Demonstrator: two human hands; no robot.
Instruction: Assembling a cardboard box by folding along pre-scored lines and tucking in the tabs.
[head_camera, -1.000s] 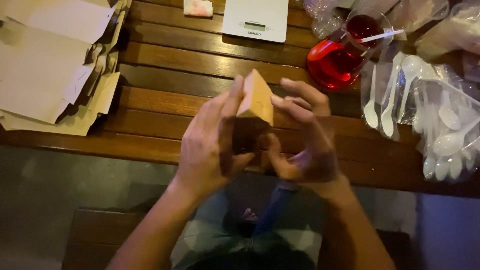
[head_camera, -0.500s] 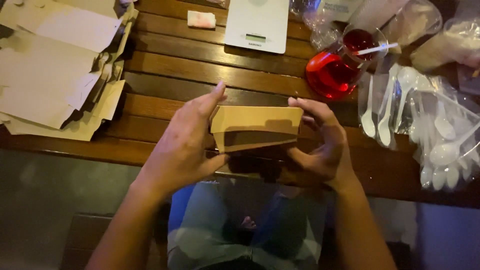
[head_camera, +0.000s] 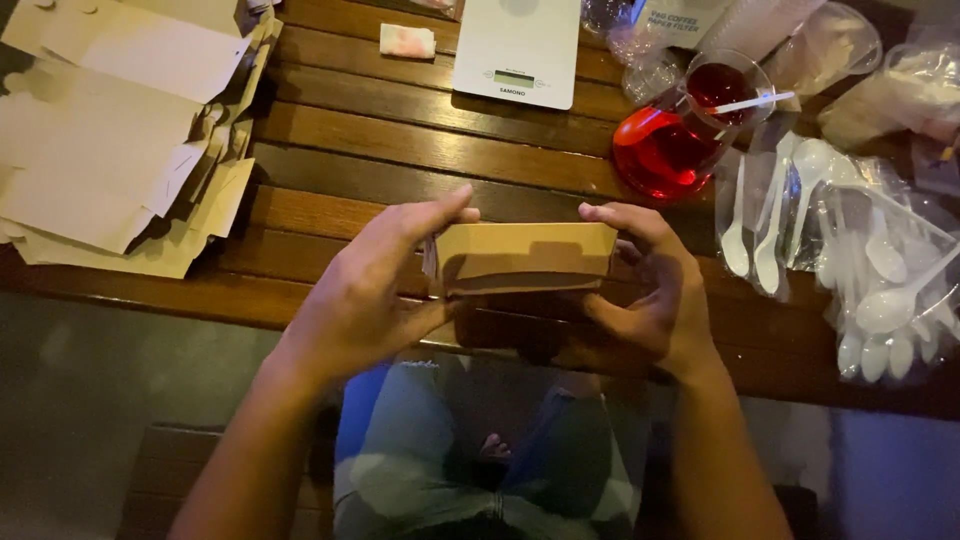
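- Holding a brown cardboard box (head_camera: 525, 258) between both hands, just above the near edge of the wooden table (head_camera: 400, 150), roughly at its middle.
- Left hand (head_camera: 365, 295) gripping the box's left end: thumb stretched along the top edge, fingers curled underneath and behind, closed firmly on the cardboard.
- Right hand (head_camera: 650, 295) clamping the right end: index finger hooked over the top corner, remaining fingers wrapped below, likewise closed on the box.
- Differing from a second ago: then standing on end between the palms, showing a narrow, tall face; half a second ago already turned lengthwise; now lying level, long side facing up, hands moved further apart to its two ends.
- Suggesting, as a judgement, folding or squaring-up of the box in progress, with the turn exposing a long panel and a small flap at the left end near the thumb; whether that flap is tucked cannot be told.
- Lying at the far left corner of the table: a stack of flat cardboard blanks (head_camera: 110, 130), well apart from the hands.
- Sitting at the far edge, centre: a white scale (head_camera: 518, 45), with a small pale packet (head_camera: 407, 40) beside it to the left.
- Standing right of the scale: a glass jug (head_camera: 670, 140) holding red liquid, a white stick resting across its mouth.
- Spreading along the right edge: bagged white plastic spoons (head_camera: 860, 270), near the right hand but not touching.
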